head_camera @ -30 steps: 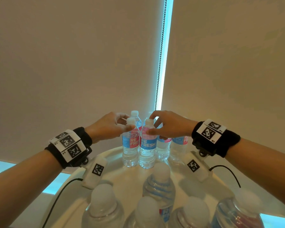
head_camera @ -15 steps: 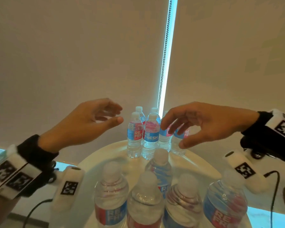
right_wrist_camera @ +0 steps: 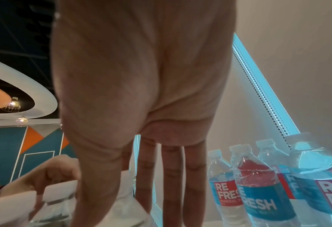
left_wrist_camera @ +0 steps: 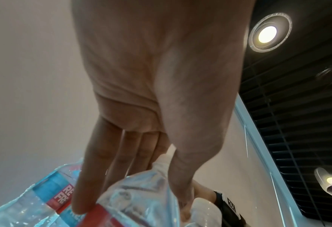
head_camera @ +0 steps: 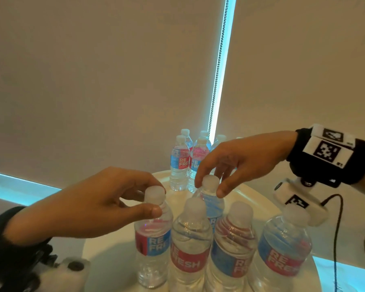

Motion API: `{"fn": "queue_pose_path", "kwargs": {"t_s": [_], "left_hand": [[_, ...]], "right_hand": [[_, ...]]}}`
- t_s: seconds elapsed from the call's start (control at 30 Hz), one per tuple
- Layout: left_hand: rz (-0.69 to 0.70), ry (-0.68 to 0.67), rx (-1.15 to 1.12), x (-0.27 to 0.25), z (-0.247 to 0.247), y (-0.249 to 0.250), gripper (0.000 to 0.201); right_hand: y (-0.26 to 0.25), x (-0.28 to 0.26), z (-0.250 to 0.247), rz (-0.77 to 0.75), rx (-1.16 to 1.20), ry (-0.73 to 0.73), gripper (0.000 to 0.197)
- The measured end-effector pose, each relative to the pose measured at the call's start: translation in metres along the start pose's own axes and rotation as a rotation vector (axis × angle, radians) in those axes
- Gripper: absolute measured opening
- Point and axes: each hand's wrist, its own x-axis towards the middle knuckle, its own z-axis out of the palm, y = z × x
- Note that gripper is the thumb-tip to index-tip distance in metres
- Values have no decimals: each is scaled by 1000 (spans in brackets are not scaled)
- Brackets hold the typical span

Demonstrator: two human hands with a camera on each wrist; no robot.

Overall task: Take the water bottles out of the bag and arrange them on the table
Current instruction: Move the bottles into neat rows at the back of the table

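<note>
A pale window blind [head_camera: 93, 81] fills the background, with a bright gap and a bead chain [head_camera: 218, 70] running down it. Below it a round white table [head_camera: 251, 199] carries all the water bottles in view, standing upright in two groups. The near group [head_camera: 232, 249] is a row of four close together at the front edge, with a fifth just behind it. The far group [head_camera: 188, 161] stands tight together at the back edge, well apart from the near one.

The left hand [head_camera: 89, 205] comes in from the left and pinches the neck of the leftmost front bottle [head_camera: 152, 239] just under its white cap [head_camera: 154, 192], thumb in front and fingers [left_wrist_camera: 95, 176] behind. The right hand [head_camera: 240, 159] reaches in from the right and closes thumb and fingertips around the cap of the bottle behind the row [head_camera: 209, 205]. Both bottles look to be standing on the table, though their bases are partly hidden.

Each wrist wears a black band [head_camera: 325, 161] with a coded marker, and a black cable [head_camera: 337, 228] hangs from the right one. No bag shows in any view.
</note>
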Motion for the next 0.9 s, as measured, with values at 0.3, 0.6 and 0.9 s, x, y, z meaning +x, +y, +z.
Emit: {"fn": "queue_pose_path", "kwargs": {"t_s": [0.3,0.6,0.9], "left_hand": [[45,18,-23,25,-10,-4,27],[173,101,63,112,-18,-9,33],[267,127,325,201,16,3,33]], "right_hand": [[15,-7,-11,5,-31,32,32],[48,-36,-37,128,-15,221,29],[100,-42,-42,319,-247,340,28]]}}
